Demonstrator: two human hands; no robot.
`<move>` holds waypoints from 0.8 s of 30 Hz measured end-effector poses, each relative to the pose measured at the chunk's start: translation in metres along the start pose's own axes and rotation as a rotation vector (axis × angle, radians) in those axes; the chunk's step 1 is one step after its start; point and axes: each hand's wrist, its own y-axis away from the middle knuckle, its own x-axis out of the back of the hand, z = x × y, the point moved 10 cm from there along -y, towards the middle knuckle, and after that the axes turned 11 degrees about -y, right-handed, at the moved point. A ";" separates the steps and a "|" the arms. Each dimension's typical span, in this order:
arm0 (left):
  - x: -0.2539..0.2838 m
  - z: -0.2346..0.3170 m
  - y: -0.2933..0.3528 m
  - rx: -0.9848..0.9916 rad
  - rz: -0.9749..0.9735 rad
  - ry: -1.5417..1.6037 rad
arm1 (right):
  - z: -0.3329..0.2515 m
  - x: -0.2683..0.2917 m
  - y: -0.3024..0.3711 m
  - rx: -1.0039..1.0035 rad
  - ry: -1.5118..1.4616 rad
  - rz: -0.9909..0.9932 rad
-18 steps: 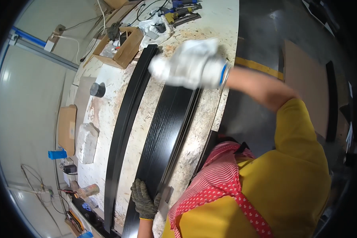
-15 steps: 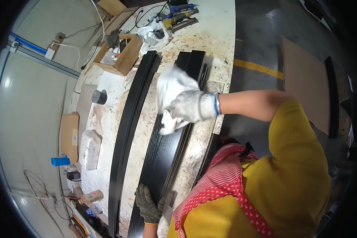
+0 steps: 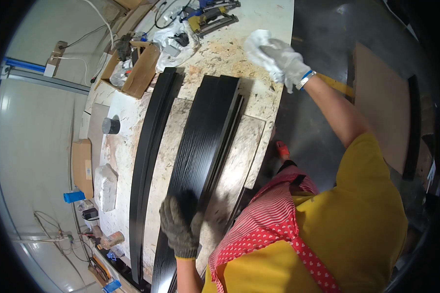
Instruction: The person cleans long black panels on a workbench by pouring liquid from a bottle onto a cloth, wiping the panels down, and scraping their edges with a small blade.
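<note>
A long black wood-grain board (image 3: 193,141) lies on the worktable, on top of other dark strips whose edges show along its right side. My left hand (image 3: 178,227), in a dark grey-green knit glove, grips across the near part of this board, fingers over its left side and thumb toward the right. A white glove covers my right hand (image 3: 287,59), which clutches a bunched white cloth (image 3: 260,51) at the table's far right edge, off the board. Left of the board runs a separate, narrower black profile (image 3: 149,146).
On the worktable (image 3: 252,141) stand an open cardboard box (image 3: 141,83), a dark round tub (image 3: 111,126) and a wrapped white block (image 3: 105,187). A yellow-and-black nail gun (image 3: 210,20) lies at the far end. A large brown sheet (image 3: 379,97) stands at right.
My right hand has swept the cloth off the board, away and to the right. My left hand has shifted farther up the board. The view has moved slightly.
</note>
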 end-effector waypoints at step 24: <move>-0.066 0.073 -0.145 -0.042 -0.118 0.088 | -0.118 -0.147 0.016 -0.381 -2.566 -1.850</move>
